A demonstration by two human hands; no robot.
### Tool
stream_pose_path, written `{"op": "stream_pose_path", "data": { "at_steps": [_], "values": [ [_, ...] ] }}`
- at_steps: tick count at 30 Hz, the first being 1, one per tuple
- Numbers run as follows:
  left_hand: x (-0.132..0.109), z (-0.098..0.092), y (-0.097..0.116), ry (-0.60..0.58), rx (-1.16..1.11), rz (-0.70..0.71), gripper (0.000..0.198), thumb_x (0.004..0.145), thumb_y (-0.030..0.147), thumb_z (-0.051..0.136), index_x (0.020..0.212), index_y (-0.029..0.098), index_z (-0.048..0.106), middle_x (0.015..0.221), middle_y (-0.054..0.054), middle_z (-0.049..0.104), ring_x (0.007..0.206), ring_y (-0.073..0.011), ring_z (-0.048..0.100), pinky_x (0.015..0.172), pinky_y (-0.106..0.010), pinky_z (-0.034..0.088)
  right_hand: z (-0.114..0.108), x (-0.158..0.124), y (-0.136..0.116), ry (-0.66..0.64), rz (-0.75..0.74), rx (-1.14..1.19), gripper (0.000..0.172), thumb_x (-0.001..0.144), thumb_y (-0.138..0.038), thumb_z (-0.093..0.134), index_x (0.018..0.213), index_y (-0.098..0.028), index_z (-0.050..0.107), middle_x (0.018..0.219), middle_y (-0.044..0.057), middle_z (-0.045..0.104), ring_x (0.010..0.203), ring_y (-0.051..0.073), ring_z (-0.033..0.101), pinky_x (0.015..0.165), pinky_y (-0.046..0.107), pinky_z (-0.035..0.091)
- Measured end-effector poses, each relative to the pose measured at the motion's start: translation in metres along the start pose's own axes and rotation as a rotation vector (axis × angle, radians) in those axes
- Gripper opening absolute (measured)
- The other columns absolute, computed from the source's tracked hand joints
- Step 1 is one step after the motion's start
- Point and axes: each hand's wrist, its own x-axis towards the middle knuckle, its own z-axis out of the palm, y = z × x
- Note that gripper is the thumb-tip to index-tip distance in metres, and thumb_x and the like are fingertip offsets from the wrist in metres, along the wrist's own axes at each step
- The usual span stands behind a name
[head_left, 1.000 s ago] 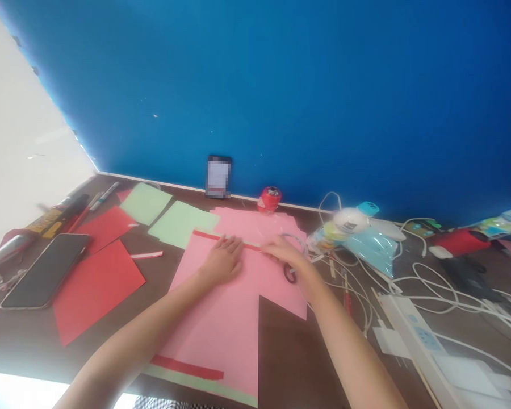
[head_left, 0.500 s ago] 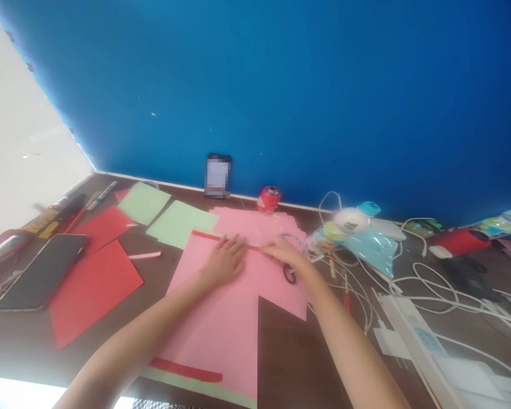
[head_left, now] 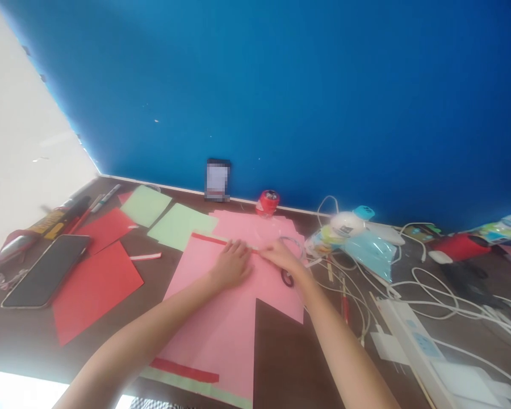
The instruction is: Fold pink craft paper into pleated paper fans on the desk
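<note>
My left hand (head_left: 233, 264) lies flat on a large pink sheet of paper (head_left: 221, 324), its fingertips close to the red paper strip (head_left: 208, 238) along the sheet's top edge. At the right end of that strip, the fingers of my right hand (head_left: 281, 257) are pressed together on it. Below my right wrist shows a dark ring (head_left: 287, 278), like a scissors handle, partly covered. Across the bottom of the pink sheet run another red strip (head_left: 187, 371) and a light green band (head_left: 204, 388). More pink sheets (head_left: 242, 224) lie beneath and behind.
Green sheets (head_left: 183, 224), red sheets (head_left: 97, 289) and a phone (head_left: 46, 272) lie to the left. A red-capped jar (head_left: 268, 203) stands at the back by the blue wall (head_left: 255, 85). On the right are a glue bottle (head_left: 338, 230), tangled white cables (head_left: 434, 284) and a power strip (head_left: 413, 335).
My left hand has slid slightly right along the strip, closer to my right hand. My right fingers have shifted slightly left. The view has tilted a little.
</note>
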Motion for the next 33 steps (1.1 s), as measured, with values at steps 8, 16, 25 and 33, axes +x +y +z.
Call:
{"op": "stream_pose_path", "data": {
  "at_steps": [8, 16, 25, 33],
  "values": [
    [-0.006, 0.009, -0.004, 0.001, -0.041, 0.03, 0.051, 0.093, 0.034, 0.019, 0.136, 0.009, 0.03, 0.139, -0.013, 0.038, 0.13, -0.0207, 0.032, 0.108, -0.044, 0.019, -0.002, -0.004, 0.0, -0.006, -0.022, 0.026, 0.02, 0.069, -0.026, 0.047, 0.052, -0.017, 0.045, 0.043, -0.006, 0.037, 0.043, 0.007, 0.037, 0.042, 0.02, 0.025],
    [-0.001, 0.0, -0.006, 0.015, -0.065, 0.039, 0.047, 0.093, 0.033, 0.02, 0.131, 0.014, 0.04, 0.133, -0.009, 0.047, 0.124, -0.0209, 0.04, 0.105, -0.042, 0.026, -0.007, -0.01, -0.008, -0.043, 0.011, 0.069, 0.023, 0.072, -0.026, 0.048, 0.052, -0.015, 0.048, 0.044, -0.003, 0.046, 0.042, 0.007, 0.043, 0.042, 0.018, 0.031],
    [0.004, 0.007, 0.004, 0.076, 0.029, 0.055, 0.045, 0.092, 0.035, 0.026, 0.126, 0.013, 0.046, 0.125, -0.015, 0.051, 0.119, -0.026, 0.042, 0.099, -0.042, 0.033, -0.004, -0.005, -0.001, -0.012, 0.039, 0.066, 0.018, 0.069, -0.021, 0.052, 0.053, -0.015, 0.051, 0.044, -0.003, 0.047, 0.04, 0.006, 0.041, 0.04, 0.018, 0.028],
    [0.007, 0.024, 0.012, 0.045, 0.058, 0.011, 0.054, 0.09, 0.038, 0.027, 0.128, 0.002, 0.04, 0.13, -0.023, 0.044, 0.124, -0.0323, 0.036, 0.1, -0.045, 0.032, -0.005, -0.006, -0.003, -0.012, 0.034, 0.074, 0.025, 0.072, -0.026, 0.053, 0.051, -0.015, 0.048, 0.043, -0.003, 0.047, 0.039, 0.006, 0.04, 0.04, 0.019, 0.028]
  ]
}}
